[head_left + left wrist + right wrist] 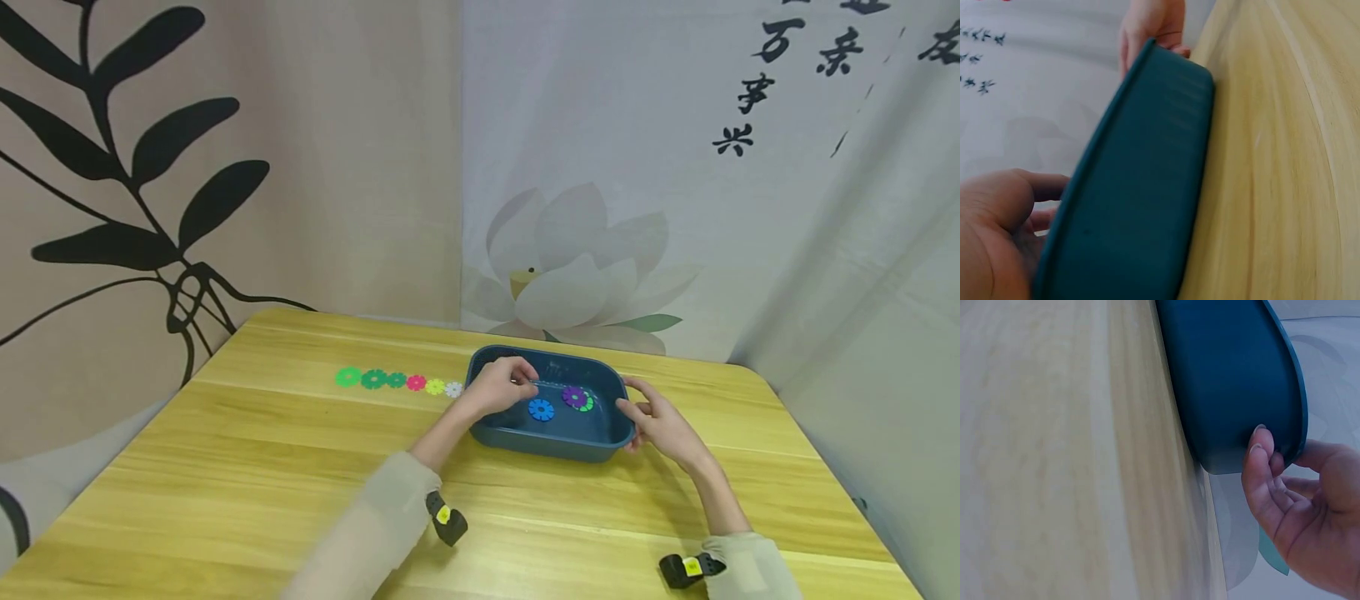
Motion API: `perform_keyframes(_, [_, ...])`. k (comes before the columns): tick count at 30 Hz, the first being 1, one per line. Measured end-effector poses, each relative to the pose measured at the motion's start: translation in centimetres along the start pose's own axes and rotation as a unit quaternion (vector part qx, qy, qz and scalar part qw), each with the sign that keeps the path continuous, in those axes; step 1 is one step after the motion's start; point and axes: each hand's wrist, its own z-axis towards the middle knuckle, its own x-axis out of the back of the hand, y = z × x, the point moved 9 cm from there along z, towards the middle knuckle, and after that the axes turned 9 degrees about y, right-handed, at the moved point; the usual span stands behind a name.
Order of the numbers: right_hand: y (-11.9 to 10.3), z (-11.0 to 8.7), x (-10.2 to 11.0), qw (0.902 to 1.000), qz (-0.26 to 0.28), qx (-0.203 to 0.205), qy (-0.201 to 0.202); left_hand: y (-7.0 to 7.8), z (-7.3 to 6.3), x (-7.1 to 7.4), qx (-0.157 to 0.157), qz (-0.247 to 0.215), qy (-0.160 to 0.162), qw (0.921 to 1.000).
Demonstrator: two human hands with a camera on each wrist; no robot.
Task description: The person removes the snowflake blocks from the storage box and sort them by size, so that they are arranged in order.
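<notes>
A dark blue rectangular tub [551,446] stands on the table. My left hand [504,385] reaches over its left side with fingers loosely bent and no piece visible in them; the tub wall hides part of the fingers in the left wrist view. My right hand [1310,512] grips the tub's right end, thumb over the rim and fingers against the outer wall. Inside the tub lie a blue notched disc [541,410] and a purple notched disc [574,397], which overlaps a light green one [587,403].
Left of the tub, a row of notched discs runs along the wooden table [300,467]: light green [348,377], two dark green ones, pink [416,382], yellow [435,387] and white [453,389]. A printed curtain [360,167] hangs behind the table's back edge.
</notes>
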Motion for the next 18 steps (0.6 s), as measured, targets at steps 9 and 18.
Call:
perform_keyframes(9, [0.0,0.0,0.0,0.9999,0.009,-0.003,-0.003,-1.2,1.3,-2.9,0.041,0.011,-0.024,0.9988])
perform_keyframes(18, [0.0,-0.1,0.0,1.0000,0.003,0.000,-0.003,-1.6,1.7,-4.3,0.055,0.100,-0.034,0.9929])
